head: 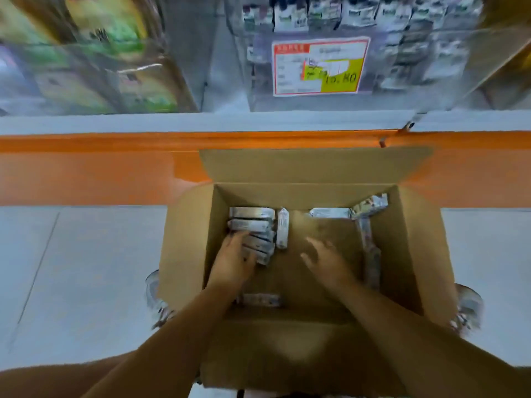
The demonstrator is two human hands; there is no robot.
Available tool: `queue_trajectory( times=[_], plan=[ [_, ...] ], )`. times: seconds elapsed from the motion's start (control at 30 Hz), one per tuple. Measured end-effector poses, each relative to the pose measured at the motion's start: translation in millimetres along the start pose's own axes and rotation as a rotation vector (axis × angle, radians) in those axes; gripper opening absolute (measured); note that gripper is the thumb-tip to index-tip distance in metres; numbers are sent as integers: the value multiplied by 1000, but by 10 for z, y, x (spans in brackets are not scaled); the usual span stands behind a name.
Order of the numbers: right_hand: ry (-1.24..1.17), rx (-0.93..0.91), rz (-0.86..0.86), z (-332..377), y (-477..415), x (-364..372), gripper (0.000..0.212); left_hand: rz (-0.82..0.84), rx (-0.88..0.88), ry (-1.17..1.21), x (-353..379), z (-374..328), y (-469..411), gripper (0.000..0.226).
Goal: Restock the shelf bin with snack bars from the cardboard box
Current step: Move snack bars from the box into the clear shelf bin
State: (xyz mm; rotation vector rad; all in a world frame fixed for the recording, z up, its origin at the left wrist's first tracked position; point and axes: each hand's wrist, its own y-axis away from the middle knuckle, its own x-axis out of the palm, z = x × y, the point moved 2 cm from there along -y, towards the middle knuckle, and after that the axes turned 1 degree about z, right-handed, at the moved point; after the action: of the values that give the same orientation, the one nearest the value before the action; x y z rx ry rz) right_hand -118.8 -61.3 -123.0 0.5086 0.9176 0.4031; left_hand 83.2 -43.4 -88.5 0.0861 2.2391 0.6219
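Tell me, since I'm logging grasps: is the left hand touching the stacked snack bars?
Touching. Head view shows the left hand lying on the stacked snack bars at the left of the cardboard box, no gap.

Print on the price label (319, 66) and the snack bars (253, 214) is blurred unreadable; the fingers of the left hand (232, 261) are partly hidden among them.

pale grey tiled floor (80, 268) carries an open cardboard box (416, 248), flaps spread, its far flap against the orange shelf base (86, 173); a blurred shoe (153, 294) shows at each side of the box; above, the grey shelf (172, 122) holds a clear bin (402, 99) bearing a price label (319, 66); a second bin (86, 90) of green packets stands left of it
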Motion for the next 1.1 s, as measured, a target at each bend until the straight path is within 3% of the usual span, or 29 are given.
queue_trajectory(
  times=[0.1,0.23,0.43,0.53,0.63,0.73,0.83,0.9,0.97,1.1],
  plan=[
    [-25,37,30,17,-291,148,55,-3,-60,24,80,39,-244,53],
    [-128,78,83,122,-602,263,63,-8,-11,2,148,120,-501,54],
    [-253,95,35,97,-934,490,56,-6,30,-231,250,204,-765,55],
    [-266,119,38,158,-939,508,42,-30,36,-255,263,194,-744,42],
    [-287,153,1,155,-901,465,37,-66,-27,-141,280,150,-610,37],
    [-312,116,-62,176,-816,346,33,-109,-202,61,282,58,-326,37],
    [-279,22,16,269,-788,291,34,-72,-371,172,330,88,-80,39],
    [-268,-20,97,377,-815,328,42,12,-495,214,381,145,-17,42],
    [-222,-28,121,465,-886,412,55,-9,-556,293,394,229,-28,47],
    [-87,12,108,528,-974,560,56,18,-616,495,369,289,-43,55]
  ],
)
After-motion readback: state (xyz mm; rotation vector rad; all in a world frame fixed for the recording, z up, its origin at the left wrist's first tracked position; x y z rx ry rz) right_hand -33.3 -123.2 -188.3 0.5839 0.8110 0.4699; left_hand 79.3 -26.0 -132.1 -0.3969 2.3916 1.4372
